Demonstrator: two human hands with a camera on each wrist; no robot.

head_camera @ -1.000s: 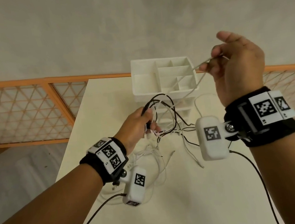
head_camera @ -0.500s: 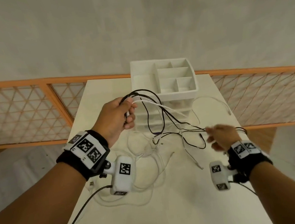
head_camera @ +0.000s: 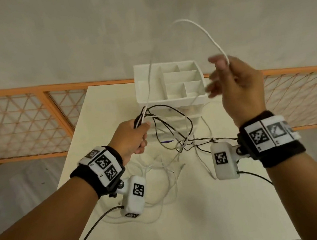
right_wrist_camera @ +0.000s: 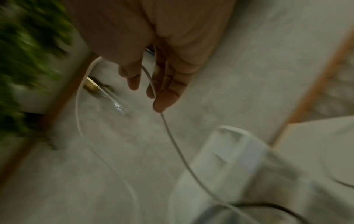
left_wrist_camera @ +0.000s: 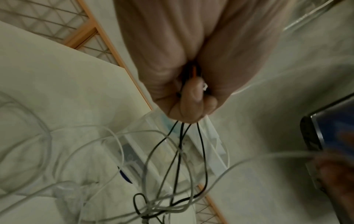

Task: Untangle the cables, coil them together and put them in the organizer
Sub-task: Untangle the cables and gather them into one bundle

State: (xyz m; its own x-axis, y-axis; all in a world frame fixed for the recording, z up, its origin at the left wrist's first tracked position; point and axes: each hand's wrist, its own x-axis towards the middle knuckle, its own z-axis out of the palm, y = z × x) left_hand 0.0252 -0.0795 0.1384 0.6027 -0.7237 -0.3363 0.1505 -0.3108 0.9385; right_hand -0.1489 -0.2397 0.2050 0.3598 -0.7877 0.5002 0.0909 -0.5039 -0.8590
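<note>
A bunch of black & white cables (head_camera: 166,126) is clamped in the left hand (head_camera: 130,138), fist curled tight round it just at 7 o'clock of the organizer (head_camera: 140,85), prob. so the coil start is anchored while the rest gets sorted. One white cable (head_camera: 197,27) is lifted in a high arc by the right hand (head_camera: 236,88) at approx. 3 o'clock of the organizer, draped over loosely bent fingers (right_wrist_camera: 168,94), not clamped, likely so it can be slid free of the knot (head_camera: 183,143) hanging below. The remaining slack is left on the table (head_camera: 189,227); nothing is seen in the organizer's top compartments yet.
</note>
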